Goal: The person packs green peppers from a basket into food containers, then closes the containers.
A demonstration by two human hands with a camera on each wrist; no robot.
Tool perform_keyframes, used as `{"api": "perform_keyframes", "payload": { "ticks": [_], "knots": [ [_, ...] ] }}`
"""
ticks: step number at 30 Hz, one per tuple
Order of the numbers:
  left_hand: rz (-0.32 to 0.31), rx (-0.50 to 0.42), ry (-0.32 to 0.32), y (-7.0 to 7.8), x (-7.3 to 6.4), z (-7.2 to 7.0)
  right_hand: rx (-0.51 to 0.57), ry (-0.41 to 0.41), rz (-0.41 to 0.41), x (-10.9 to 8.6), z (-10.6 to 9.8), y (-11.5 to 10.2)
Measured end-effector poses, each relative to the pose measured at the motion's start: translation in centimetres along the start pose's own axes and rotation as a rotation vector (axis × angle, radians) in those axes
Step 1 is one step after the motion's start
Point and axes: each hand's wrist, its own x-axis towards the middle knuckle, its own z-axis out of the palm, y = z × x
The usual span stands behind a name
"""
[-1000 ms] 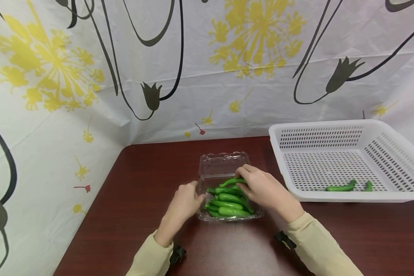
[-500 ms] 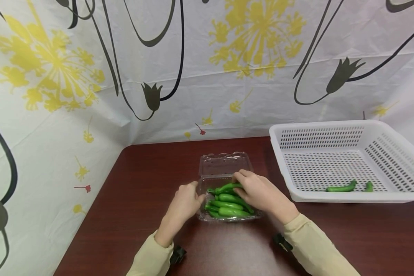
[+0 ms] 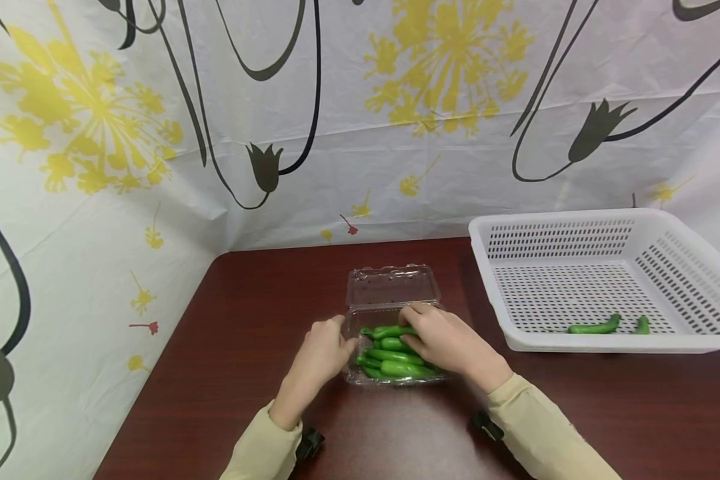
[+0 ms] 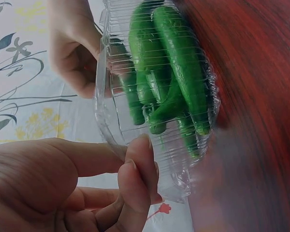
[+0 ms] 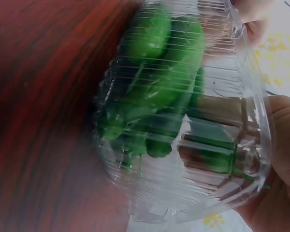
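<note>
Several green chili peppers lie in a clear plastic clamshell box, its lid folded open toward the back. On the box's left side, my left hand pinches the rim between thumb and fingers; the left wrist view shows the fingertips right at the plastic edge. My right hand reaches over the right side, fingers inside the box. Through the clear wall in the right wrist view, those fingers hold one chili pepper, its thin stem poking toward the rim. In the head view the hand hides most of that pepper.
A white perforated plastic basket stands at the right, with two green chili peppers near its front wall. The dark red wooden table meets a patterned white cloth at the back and left.
My right hand has moved slightly left and toward me, lowering the pepper onto the others in the box. The left hand stays in place at the rim.
</note>
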Motion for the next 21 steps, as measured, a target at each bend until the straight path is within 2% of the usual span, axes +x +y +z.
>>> {"api": "perform_keyframes", "payload": {
  "ticks": [21],
  "knots": [
    [-0.009,0.008,0.000,0.13,0.04,-0.02,-0.010,-0.010,-0.006,-0.16,0.49,0.44]
  ]
}}
